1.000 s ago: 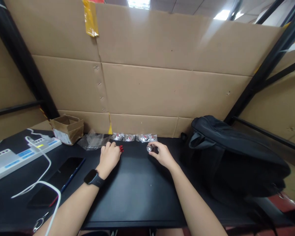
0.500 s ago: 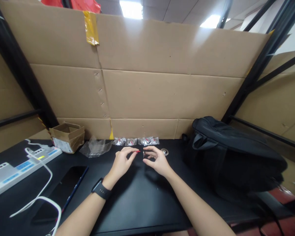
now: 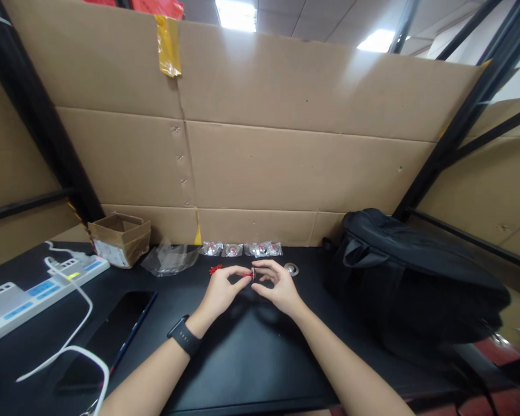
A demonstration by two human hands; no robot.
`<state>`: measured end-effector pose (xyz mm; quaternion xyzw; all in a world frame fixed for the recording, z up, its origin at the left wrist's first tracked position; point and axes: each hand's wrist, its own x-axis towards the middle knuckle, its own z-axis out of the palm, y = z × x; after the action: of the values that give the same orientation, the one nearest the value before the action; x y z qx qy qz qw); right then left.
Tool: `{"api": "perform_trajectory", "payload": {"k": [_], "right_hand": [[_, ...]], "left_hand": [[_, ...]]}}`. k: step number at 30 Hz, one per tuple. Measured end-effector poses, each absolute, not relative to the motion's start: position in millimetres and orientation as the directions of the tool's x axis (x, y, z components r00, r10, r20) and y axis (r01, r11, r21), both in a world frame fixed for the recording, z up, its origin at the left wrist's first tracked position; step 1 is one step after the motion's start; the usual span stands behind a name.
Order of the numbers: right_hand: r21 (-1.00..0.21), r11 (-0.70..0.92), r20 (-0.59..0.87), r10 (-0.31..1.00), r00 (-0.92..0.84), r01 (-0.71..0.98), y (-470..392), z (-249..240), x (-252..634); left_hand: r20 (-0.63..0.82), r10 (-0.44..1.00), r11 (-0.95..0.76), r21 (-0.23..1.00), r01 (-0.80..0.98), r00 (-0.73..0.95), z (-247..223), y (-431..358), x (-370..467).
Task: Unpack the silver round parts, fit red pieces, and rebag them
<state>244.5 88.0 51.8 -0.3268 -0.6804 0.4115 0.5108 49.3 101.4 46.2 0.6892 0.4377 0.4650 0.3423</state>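
My left hand (image 3: 222, 292), with a dark watch on the wrist, pinches a small red piece (image 3: 247, 275) between thumb and forefinger. Facing it, my right hand (image 3: 282, 289) grips a thin, dark-and-silvery disc-like part (image 3: 254, 274) by its edges, turned nearly edge-on to me. The red piece meets the disc-like part, or comes very near it; I cannot tell which. A small red tangled bundle (image 3: 215, 269) lies just behind my left hand. Beyond my right hand, a silvery round ring (image 3: 292, 269) rests flat on the black table (image 3: 247, 364).
Several clear packets (image 3: 232, 250) with round silvery parts line the cardboard wall (image 3: 251, 167). Left are crumpled plastic (image 3: 169, 261), an open carton (image 3: 120, 238), a power strip (image 3: 30, 309), a white cable (image 3: 83, 297) and a dark phone-like slab (image 3: 112, 335). Right sits a black bag (image 3: 416, 283).
My left hand has moved right, bringing the red piece up to the part in my right hand. The red bundle behind my left hand now shows. The view has shifted slightly.
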Motion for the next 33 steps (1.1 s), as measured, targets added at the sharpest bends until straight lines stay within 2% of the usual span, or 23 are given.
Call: {"api": "perform_trajectory", "payload": {"k": [4, 7, 10, 19, 25, 33], "right_hand": [[-0.895, 0.445, 0.419, 0.864, -0.278, 0.036, 89, 49, 244], [-0.897, 0.441, 0.419, 0.868, -0.267, 0.024, 91, 46, 243], [-0.899, 0.439, 0.422, 0.868, -0.261, 0.008, 91, 45, 242], [-0.904, 0.427, 0.414, 0.868, -0.272, -0.016, 91, 43, 241], [-0.91, 0.415, 0.403, 0.876, -0.265, -0.013, 90, 44, 241], [-0.914, 0.404, 0.396, 0.872, -0.288, -0.037, 91, 43, 241]], "left_hand": [[0.325, 0.923, -0.369, 0.897, 0.244, 0.205, 42, 105, 48], [0.377, 0.9, -0.424, 0.872, 0.243, 0.218, 41, 107, 48], [0.43, 0.877, -0.476, 0.839, 0.264, 0.217, 41, 106, 50], [0.435, 0.863, -0.499, 0.812, 0.303, 0.257, 38, 104, 52], [0.455, 0.854, -0.52, 0.755, 0.4, 0.252, 38, 105, 50], [0.415, 0.885, -0.465, 0.791, 0.398, 0.21, 34, 107, 51]]}}
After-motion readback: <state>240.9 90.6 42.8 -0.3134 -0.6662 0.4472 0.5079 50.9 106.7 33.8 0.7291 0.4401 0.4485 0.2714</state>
